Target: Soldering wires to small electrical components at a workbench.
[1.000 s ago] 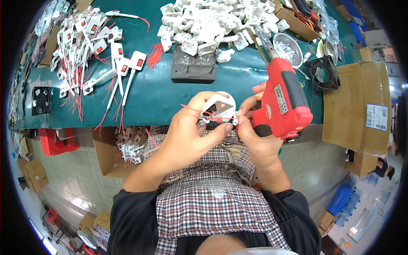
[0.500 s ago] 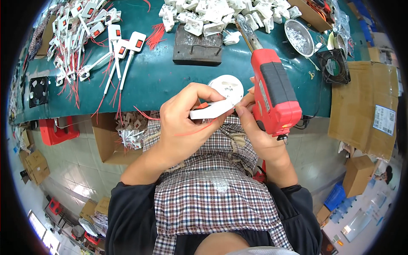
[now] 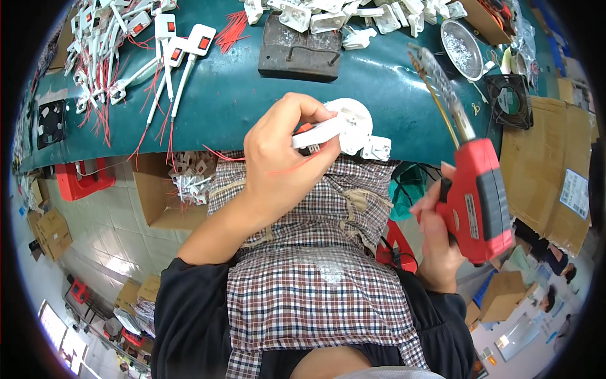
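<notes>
Nearest, a checked apron [image 3: 315, 290] covers the person's lap. To the right, the right hand [image 3: 435, 234] has its fingers wrapped tight round the grip of a red soldering gun [image 3: 481, 196], whose long tip [image 3: 435, 82] slants up and left over the worktop's near edge. Left of it, above the lap, the left hand [image 3: 278, 158] has its fingers closed on a white plastic part [image 3: 338, 126] with a round head and a thin red wire [image 3: 252, 158] trailing from it. The part sits at the near edge of the green worktop [image 3: 240, 95]. Farther off lie a dark metal block [image 3: 300, 44], white switch parts with red wires [image 3: 158, 44] at far left, a heap of white pieces [image 3: 353, 12], and a metal bowl [image 3: 464, 41] at far right.
</notes>
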Motion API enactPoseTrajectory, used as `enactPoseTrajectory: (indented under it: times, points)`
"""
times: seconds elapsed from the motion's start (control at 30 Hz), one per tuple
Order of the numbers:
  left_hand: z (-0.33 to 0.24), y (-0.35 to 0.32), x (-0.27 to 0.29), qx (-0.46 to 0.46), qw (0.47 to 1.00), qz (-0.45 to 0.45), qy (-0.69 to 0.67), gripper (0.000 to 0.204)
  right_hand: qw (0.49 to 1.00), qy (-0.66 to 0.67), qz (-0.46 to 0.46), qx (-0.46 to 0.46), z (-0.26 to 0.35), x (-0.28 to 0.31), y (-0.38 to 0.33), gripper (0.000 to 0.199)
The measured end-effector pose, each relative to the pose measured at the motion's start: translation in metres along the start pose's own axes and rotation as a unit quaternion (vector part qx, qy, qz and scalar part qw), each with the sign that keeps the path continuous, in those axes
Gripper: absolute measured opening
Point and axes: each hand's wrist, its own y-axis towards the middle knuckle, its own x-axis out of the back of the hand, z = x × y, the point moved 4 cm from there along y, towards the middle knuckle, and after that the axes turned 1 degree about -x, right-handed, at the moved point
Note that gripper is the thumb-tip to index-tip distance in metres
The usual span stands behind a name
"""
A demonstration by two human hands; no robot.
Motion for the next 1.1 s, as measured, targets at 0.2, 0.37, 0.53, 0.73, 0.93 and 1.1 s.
enactPoseTrajectory:
  times: [0.2,0.37,0.53,0.73,0.93,1.1]
  points:
    - [-0.004,0.001,0.001,-0.010,0.998,0.030,0.048,0.022,0.996,-0.051,0.077,0.004,-0.022,0.034,-0.032,0.056]
    - [-0.004,0.003,-0.002,-0.028,0.999,0.010,0.043,0.023,0.977,-0.192,0.095,0.017,-0.022,0.036,-0.036,0.024]
    - [-0.007,0.004,-0.001,-0.030,0.998,0.000,0.054,0.024,0.972,-0.189,0.119,0.076,-0.020,0.024,-0.030,0.026]
    - [-0.010,0.005,0.000,-0.047,0.996,0.019,0.070,0.021,0.966,-0.203,0.126,0.095,-0.024,0.020,-0.028,0.024]
    - [-0.007,0.005,-0.001,-0.021,0.999,0.007,0.048,0.022,0.965,-0.208,0.127,0.095,-0.026,0.019,-0.027,0.020]
    - [-0.008,0.007,0.000,-0.047,0.996,0.030,0.072,0.019,0.971,-0.188,0.125,0.083,-0.025,0.017,-0.025,0.021]
